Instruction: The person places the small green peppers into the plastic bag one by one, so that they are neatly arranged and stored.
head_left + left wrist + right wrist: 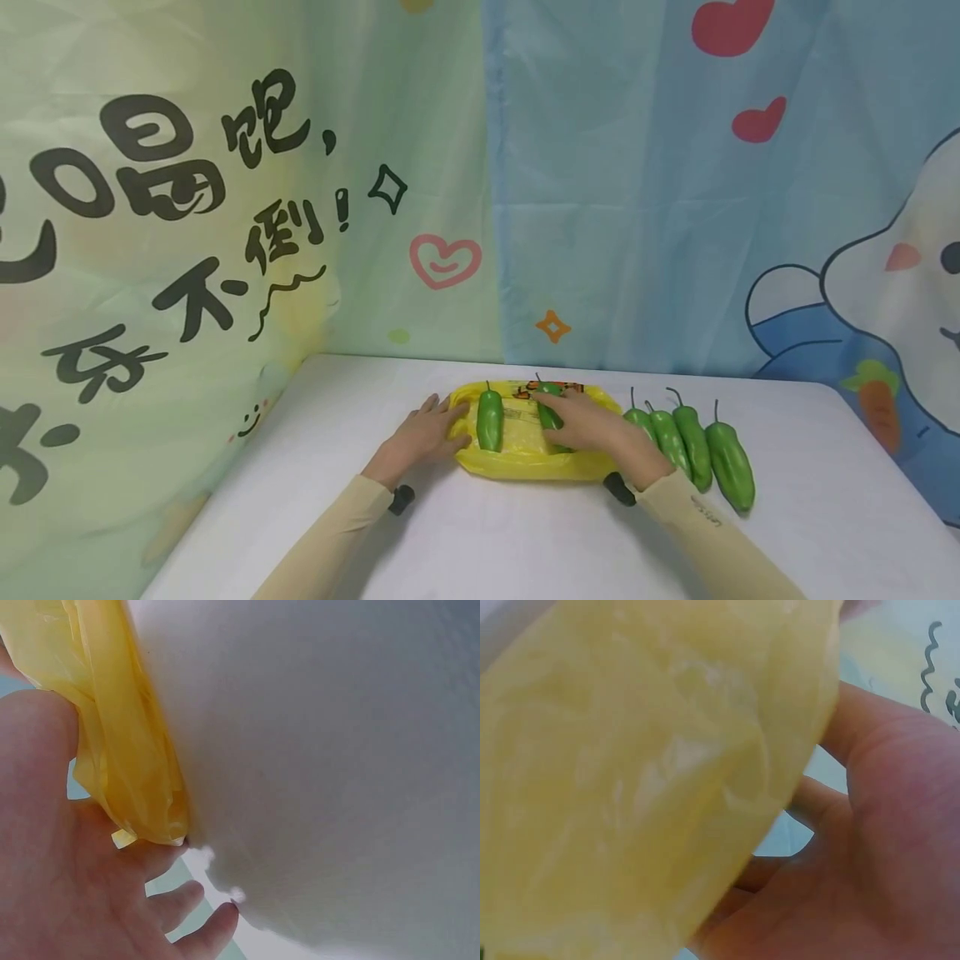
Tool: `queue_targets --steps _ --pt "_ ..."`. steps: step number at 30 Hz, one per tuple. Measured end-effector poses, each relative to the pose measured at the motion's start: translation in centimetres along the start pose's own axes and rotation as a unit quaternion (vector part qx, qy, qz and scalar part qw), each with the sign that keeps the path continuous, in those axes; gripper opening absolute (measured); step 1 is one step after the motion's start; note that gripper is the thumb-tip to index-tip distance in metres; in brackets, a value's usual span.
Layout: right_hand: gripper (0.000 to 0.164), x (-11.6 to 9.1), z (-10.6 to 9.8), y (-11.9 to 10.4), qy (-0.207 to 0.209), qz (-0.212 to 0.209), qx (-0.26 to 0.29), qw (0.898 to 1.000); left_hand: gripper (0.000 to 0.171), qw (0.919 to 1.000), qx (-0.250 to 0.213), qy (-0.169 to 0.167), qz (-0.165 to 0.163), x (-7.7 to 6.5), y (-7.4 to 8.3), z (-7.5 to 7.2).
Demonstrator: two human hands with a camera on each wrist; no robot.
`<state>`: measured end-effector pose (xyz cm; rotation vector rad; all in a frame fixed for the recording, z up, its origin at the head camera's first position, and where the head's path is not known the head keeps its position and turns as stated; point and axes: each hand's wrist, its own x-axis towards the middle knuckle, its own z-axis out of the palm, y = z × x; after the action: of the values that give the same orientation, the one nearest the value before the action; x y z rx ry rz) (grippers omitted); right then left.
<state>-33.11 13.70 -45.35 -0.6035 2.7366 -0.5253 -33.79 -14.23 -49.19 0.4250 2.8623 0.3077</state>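
Note:
A yellow plastic bag (517, 468) lies on the white table with its mouth spread wide and a pale yellow inside. One green pepper (490, 421) lies lengthwise in it, left of the middle. My right hand (588, 423) reaches over the bag's right part and holds a second green pepper (550, 408) between fingers and thumb; the bag wall (630, 780) hides those fingertips in the right wrist view. At the left end, my left hand (427, 433) rests against the rim with fingers spread; part of it is behind the yellow plastic (135, 750) in the left wrist view.
Several more green peppers (731, 467) lie side by side right of the bag, close to my right forearm. The white table (495, 542) ends at a printed cloth backdrop (585, 208) behind and to the left.

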Motion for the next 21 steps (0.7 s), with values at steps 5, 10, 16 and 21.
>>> queue_targets --steps 5,10,16,21 --pt "0.064 0.2 0.6 -0.5 0.007 -0.002 0.009 1.000 0.065 1.0000 0.004 -0.003 -0.001 0.1 0.0 0.0" --pt "0.067 0.5 1.2 -1.0 0.012 0.000 0.021 1.000 0.065 1.0000 0.002 -0.004 -0.004 0.1 0.0 0.0" --pt "0.067 0.9 1.6 -1.6 0.023 0.019 0.021 0.999 0.065 1.0000 0.003 -0.003 -0.005 0.2 0.0 0.0" --pt "0.065 1.2 1.9 -2.2 0.030 0.023 0.022 0.999 0.064 1.0000 0.005 -0.001 -0.004 0.2 0.0 0.1"
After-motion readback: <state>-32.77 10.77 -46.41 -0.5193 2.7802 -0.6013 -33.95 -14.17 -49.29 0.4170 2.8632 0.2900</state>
